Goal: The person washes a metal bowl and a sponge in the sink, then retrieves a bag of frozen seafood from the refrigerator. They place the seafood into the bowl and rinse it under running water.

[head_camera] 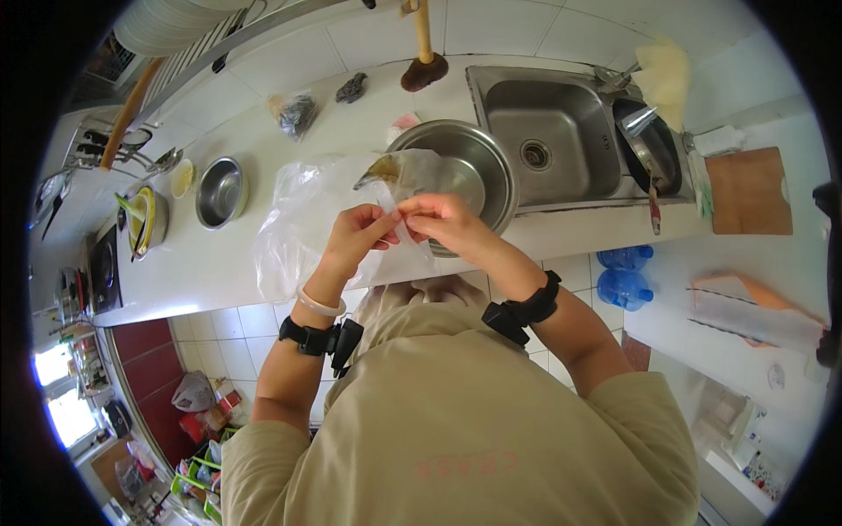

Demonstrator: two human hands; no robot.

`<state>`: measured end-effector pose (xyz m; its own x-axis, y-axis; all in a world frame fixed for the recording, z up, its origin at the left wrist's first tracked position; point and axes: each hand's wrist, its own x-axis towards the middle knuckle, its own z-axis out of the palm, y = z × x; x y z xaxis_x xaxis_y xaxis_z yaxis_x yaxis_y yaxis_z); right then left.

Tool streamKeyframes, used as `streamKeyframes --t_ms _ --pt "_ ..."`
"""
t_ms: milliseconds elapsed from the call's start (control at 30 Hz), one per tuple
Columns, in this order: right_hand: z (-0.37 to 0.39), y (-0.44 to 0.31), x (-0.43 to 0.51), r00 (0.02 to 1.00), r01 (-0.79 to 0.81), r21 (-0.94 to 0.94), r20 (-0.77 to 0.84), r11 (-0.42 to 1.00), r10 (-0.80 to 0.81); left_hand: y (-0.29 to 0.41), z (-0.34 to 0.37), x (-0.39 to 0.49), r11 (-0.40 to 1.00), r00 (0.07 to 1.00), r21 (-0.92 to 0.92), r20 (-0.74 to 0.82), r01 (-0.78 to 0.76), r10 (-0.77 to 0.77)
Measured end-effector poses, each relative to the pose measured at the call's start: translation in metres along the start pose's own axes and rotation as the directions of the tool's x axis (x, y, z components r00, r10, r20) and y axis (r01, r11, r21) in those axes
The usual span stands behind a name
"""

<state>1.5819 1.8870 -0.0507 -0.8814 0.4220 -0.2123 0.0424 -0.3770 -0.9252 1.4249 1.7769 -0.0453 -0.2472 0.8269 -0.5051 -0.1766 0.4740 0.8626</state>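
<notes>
My left hand [362, 233] and my right hand [442, 220] meet above the counter's front edge, their fingertips pinching the gathered part of a translucent plastic bag [424, 172]. Something dark and yellowish shows inside that bag at its upper left; what it is, I cannot tell. The bag lies partly over the left rim of a large stainless steel basin [503, 171]. Under and beside my left hand spreads a second thin clear plastic sheet or bag [296, 217], crumpled on the white counter.
A steel sink [552, 138] lies right of the basin, with a wok [648, 148] at its far side. A small metal bowl [221, 192], a pot with yellow contents [146, 220], a bagged scourer [296, 115] and a wooden-handled brush [424, 69] are farther left and back.
</notes>
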Motion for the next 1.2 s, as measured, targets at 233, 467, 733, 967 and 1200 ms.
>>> streamKeyframes --t_ms 233,467,733,967,1200 --pt "0.009 0.001 0.003 0.998 -0.047 -0.020 -0.033 0.999 0.046 0.004 0.000 -0.006 0.989 0.996 -0.135 0.043 -0.066 0.072" --pt "0.027 -0.006 0.007 0.994 0.027 -0.375 -0.084 0.927 -0.063 0.016 -0.023 -0.001 0.995 0.979 0.101 0.204 0.008 -0.029" --pt "0.035 -0.009 0.008 0.997 -0.046 -0.270 -0.064 0.962 0.030 0.006 -0.033 0.012 0.996 0.946 -0.082 0.323 0.034 -0.006" --pt "0.021 -0.014 0.009 0.956 -0.288 -0.106 -0.086 0.952 0.280 -0.007 -0.032 0.007 0.958 0.957 -0.280 0.287 0.057 0.027" --pt "0.013 -0.014 0.023 0.931 -0.361 -0.179 -0.015 0.915 0.364 -0.011 -0.023 -0.005 0.946 0.991 -0.323 0.127 0.015 0.027"
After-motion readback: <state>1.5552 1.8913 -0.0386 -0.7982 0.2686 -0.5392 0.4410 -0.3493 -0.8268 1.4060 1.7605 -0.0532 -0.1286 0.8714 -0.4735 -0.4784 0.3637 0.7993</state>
